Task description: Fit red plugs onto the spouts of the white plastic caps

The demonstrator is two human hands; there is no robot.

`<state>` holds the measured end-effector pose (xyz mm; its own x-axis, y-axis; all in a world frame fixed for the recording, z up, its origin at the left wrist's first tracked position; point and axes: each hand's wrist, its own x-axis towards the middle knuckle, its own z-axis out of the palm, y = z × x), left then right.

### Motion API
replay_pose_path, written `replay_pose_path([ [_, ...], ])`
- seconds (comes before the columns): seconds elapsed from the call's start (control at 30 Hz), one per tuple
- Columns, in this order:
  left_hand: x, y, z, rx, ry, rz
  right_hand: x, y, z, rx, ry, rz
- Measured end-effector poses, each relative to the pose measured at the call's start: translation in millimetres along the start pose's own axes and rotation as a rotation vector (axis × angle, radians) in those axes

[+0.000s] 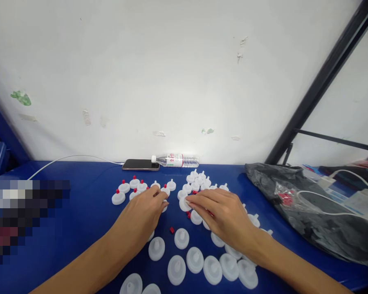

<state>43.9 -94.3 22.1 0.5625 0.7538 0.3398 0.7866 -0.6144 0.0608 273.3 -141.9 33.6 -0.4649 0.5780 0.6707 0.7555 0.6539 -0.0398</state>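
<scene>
My left hand (145, 210) is closed, its fingertips pinched together beside a white nozzle cap (164, 207) that it partly covers; what it grips is hidden. The thumb and fingers of my right hand (222, 208) close on the spout of another white nozzle cap (184, 205), near the middle of the table. Left of centre stand several white nozzle caps with red tips (118, 198). Several bare white nozzle caps (195, 260) lie across the front and right. Small red tip caps lie loose, one red tip cap (172, 230) between my hands.
Against the wall, a phone (140, 165) on a white cable and a clear water bottle (179, 160) lie on the blue table (88, 196). A black plastic bag (294, 220) at right carries a clear bag of red pieces (286, 198). A pixelated patch covers the far left.
</scene>
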Motion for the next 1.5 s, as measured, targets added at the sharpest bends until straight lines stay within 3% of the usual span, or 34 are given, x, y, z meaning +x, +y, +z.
replay_pose_path([
  [0.33,0,0,-6.7,0.123,-0.048,0.006,1,1,2,0.041,-0.126,-0.077],
  [0.63,-2,2,-8.3,0.117,-0.095,-0.001,2,3,3,0.035,-0.355,-0.079],
  [0.9,-1,3,-7.8,0.087,-0.127,-0.024,5,-3,0,0.023,-0.422,-0.055],
  [1.17,0,4,-9.0,0.041,-0.179,-0.084,-1,2,7,-0.063,-0.384,0.157],
  [1.5,3,1,-6.5,-0.031,-0.199,-0.132,-7,8,10,-0.075,-0.473,0.182],
])
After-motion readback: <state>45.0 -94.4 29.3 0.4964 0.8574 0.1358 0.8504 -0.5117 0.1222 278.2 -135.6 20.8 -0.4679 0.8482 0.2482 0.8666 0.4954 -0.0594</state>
